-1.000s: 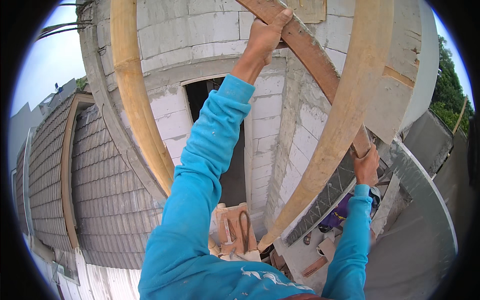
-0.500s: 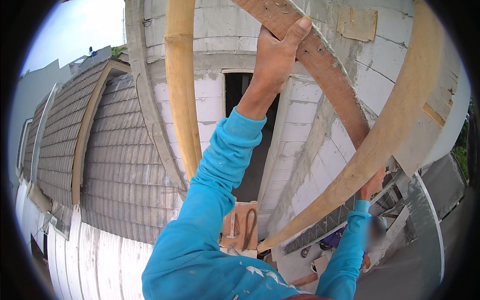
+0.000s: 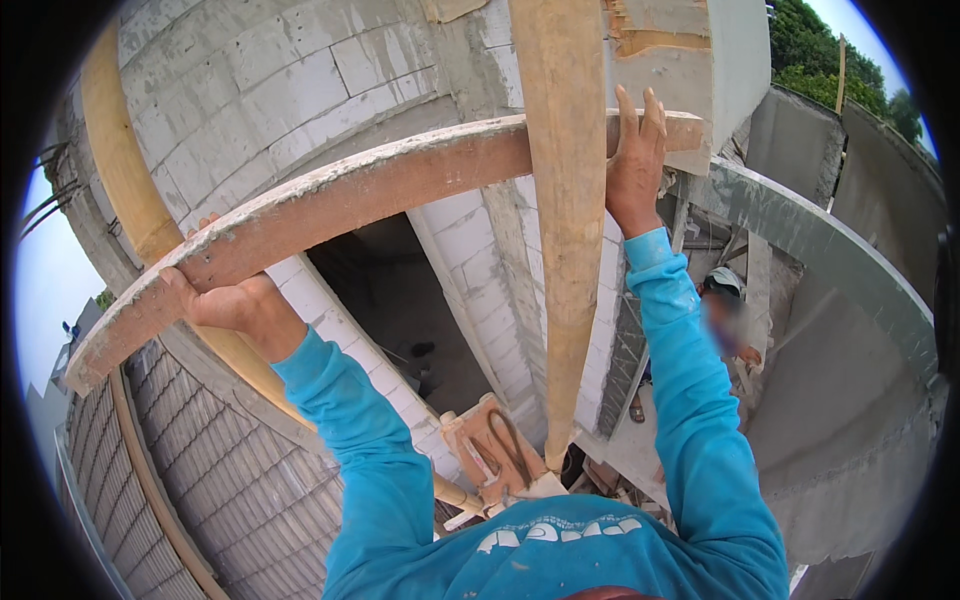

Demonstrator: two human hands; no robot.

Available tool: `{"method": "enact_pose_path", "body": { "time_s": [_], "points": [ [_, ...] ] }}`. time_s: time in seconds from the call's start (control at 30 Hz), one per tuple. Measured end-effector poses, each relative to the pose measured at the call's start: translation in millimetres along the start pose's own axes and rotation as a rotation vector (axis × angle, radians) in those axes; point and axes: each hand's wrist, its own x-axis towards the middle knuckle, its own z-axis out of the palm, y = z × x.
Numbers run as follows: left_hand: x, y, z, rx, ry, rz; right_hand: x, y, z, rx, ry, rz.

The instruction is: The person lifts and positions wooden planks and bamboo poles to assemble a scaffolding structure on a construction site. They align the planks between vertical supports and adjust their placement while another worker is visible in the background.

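A long reddish-brown wooden plank [image 3: 370, 202], its upper edge crusted with cement, spans the view and looks bent by the lens. My left hand [image 3: 240, 305] is closed around it toward the left end, thumb on the near face and fingertips showing over the top. At the other end my right hand [image 3: 637, 170] lies against the plank with its fingers stretched upward; its thumb is not plainly visible. One bamboo pole [image 3: 568, 260] crosses in front of the plank beside my right hand. Another bamboo pole [image 3: 118, 140] passes behind it near my left hand.
A grey block wall [image 3: 270, 90] with a dark opening [image 3: 400, 300] stands ahead. Tiled roofing [image 3: 230, 470] slopes at lower left. Below are a wooden board [image 3: 492, 445] with a looped cord and a person in a cap [image 3: 725, 285]. A grey beam [image 3: 830, 230] curves at right.
The plank has swung from a steep slant to lying across the view. My left hand has moved left along with it, and my right hand has risen to its right end. The view has shifted right.
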Motion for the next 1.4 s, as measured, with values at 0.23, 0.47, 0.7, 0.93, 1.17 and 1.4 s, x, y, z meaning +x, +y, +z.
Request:
{"method": "enact_pose_path", "body": {
  "time_s": [0.23,0.47,0.7,0.93,1.17,1.4],
  "points": [
    [4,-22,13,-0.13,0.09,0.006,-2,2,-3,0.003,0.019,0.157],
    [-3,-31,25,-0.232,0.17,0.016,-13,9,16,0.322,0.08,0.54],
    [-6,-34,39,-0.247,0.141,0.042,14,42,12,1.331,-0.223,0.706],
    [26,-32,10,-0.169,0.2,0.066,37,-28,4,1.704,-0.146,0.825],
    [79,-16,-24,-0.045,0.118,0.131,48,-48,-3,1.612,-0.252,0.852],
    [86,-18,-37,-0.142,0.126,0.09,42,-45,-16,1.502,-0.233,0.906]
  ]
}}
